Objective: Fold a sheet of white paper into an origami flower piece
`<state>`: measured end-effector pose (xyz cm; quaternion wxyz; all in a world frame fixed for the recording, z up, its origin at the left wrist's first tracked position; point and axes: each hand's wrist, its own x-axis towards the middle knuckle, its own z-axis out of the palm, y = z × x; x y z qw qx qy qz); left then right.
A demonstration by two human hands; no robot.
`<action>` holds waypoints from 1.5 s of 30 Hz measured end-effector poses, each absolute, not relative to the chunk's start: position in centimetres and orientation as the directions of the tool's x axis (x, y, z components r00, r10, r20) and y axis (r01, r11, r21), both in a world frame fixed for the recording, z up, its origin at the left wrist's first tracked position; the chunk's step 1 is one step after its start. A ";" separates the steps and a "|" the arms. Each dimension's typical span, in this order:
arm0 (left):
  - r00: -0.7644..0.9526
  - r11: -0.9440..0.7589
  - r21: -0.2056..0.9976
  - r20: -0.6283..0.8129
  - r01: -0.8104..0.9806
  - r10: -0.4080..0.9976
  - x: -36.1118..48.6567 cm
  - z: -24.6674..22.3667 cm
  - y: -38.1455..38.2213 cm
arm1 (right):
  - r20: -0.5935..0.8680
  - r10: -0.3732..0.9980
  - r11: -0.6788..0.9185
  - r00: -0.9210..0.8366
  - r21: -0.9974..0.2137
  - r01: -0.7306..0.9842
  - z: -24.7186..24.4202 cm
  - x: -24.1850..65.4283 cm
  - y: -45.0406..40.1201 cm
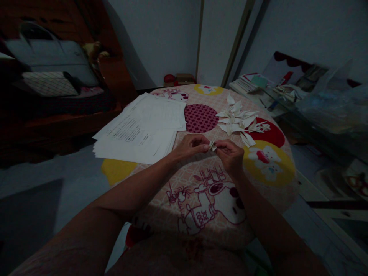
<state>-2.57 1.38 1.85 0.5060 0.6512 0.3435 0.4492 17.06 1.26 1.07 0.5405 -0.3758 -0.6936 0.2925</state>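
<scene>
Between my two hands is a small piece of folded white paper (212, 146), held over the middle of the round table. My left hand (192, 146) pinches its left side between thumb and fingers. From the right, my right hand (230, 154) grips the other side with its fingertips. The fingers cover much of the paper, so its full shape is hard to make out. Just beyond my right hand lies a cluster of folded paper figures (234, 119) with pointed tips, like paper cranes. A stack of printed sheets (138, 132) lies to the left of my left hand.
A patterned cloth (198, 191) with cartoon dogs covers the round table. At the right, a glass-topped stand (283, 103) holds papers and a clear plastic bag (333, 99). A wooden bench (115, 84) with a pale handbag (54, 57) stands at the left.
</scene>
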 end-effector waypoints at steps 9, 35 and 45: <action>0.251 -0.453 0.871 0.402 0.193 0.881 -1.6 2.5 0.3 | 0.443 0.891 0.454 -0.097 -0.879 0.150 0.7 16.6 1.1; 0.181 -0.715 0.473 0.755 0.515 0.630 -1.8 2.0 0.7 | 0.397 0.901 0.389 -0.176 -0.918 -0.078 2.1 16.5 0.2; 0.195 -0.682 0.584 0.679 0.441 0.708 -1.7 1.9 0.8 | 0.335 0.936 0.328 -0.104 -0.941 -0.082 1.6 15.9 0.7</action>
